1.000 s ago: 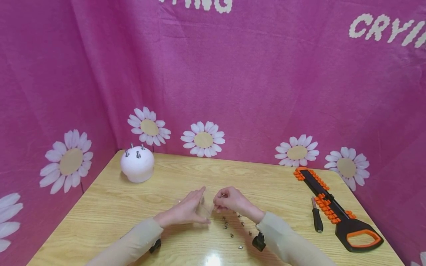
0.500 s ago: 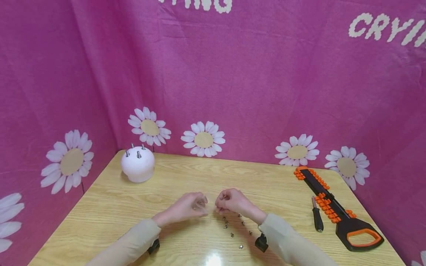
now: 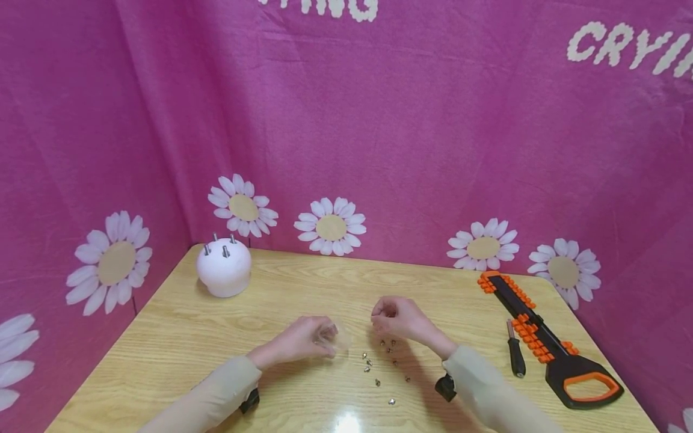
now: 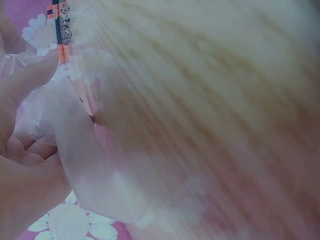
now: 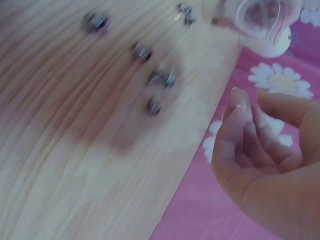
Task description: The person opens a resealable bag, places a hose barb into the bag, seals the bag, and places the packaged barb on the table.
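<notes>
Left hand [image 3: 302, 338] grasps a clear plastic bag [image 4: 82, 150], fingers and thumb bent round it; bag projects past the fingertips toward the right hand [image 3: 403, 319], ending short of it; bag's contents can't be made out.

Right hand is released, fingers loosely bent, thumb tip slightly apart from them in its wrist view; it hangs over the worktop [image 3: 325, 276], well clear of the bag.

Small metal pieces [image 3: 392, 402] lie loose on the worktop, the far ones just below the right hand, the rest strung out toward the wearer; several sit in the right hand's shadow; bag and left hand are off to the left of them.

Further right, a black-handled screwdriver [image 3: 517, 356] lies beside a long black-and-orange tool [image 3: 585, 385]; at far left stands a white rounded body [image 3: 224, 273], metal posts upright on top; pink drape [image 3: 390, 132] with daisies rises behind the worktop.
</notes>
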Tool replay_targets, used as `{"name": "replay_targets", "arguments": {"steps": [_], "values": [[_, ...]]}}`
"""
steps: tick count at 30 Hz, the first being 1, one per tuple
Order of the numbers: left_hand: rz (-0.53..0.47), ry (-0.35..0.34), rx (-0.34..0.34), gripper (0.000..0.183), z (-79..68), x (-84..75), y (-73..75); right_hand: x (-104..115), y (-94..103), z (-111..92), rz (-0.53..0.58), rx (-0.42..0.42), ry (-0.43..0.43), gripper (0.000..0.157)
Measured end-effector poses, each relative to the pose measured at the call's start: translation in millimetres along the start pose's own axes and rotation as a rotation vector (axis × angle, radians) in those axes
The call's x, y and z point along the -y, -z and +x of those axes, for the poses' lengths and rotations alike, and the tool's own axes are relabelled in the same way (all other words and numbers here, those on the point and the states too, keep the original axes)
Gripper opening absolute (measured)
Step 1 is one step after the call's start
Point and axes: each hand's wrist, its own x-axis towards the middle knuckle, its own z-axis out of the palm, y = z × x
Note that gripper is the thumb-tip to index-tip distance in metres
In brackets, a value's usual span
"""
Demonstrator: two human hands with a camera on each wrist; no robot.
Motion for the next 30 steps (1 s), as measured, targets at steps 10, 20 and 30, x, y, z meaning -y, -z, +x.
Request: {"name": "replay_targets", "arguments": {"steps": [10, 20, 30], "values": [[0.027, 0.006, 0.009, 0.037, -0.1, 1.6, -0.8, -34, 16.0, -13, -0.162, 0.074, 0.177, 0.004], [0.023, 0.001, 0.009, 0.038, -1.3, 3.3, -1.9, -52, 14.2, -21, -0.154, 0.114, 0.134, 0.008], [0.023, 0.005, 0.011, 0.039, -1.7, 2.2, -2.8, -56, 9.3, -20, -0.167, 0.107, 0.171, 0.005]]}}
